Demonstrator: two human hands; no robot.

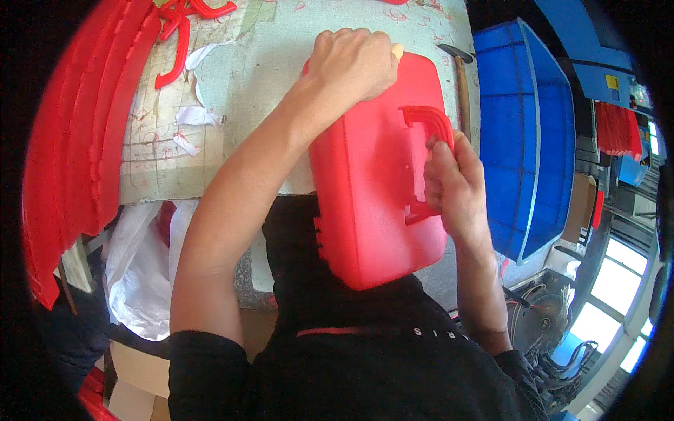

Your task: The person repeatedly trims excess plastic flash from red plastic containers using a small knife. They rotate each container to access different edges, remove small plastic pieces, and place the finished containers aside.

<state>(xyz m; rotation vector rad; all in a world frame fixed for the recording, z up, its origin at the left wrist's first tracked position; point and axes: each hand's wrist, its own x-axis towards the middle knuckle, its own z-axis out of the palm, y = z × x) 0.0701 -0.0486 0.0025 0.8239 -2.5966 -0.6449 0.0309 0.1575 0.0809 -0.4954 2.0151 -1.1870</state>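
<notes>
A red plastic carrying case stands tilted against my body, its far part over the table's near edge. My right hand is closed around the case's red handle on the right side. At the far end of the case my left hand is closed, knuckles up, with its fingers curled over the edge and mostly hidden. A small pale-yellow bit shows beside its fingers; whether it is a finger cover or a held piece I cannot tell.
On the worn table lie loose red handles, paper scraps and a hammer. Stacked red plastic shells rise at the left. A blue crate stands right of the table. A white bag hangs below its left edge.
</notes>
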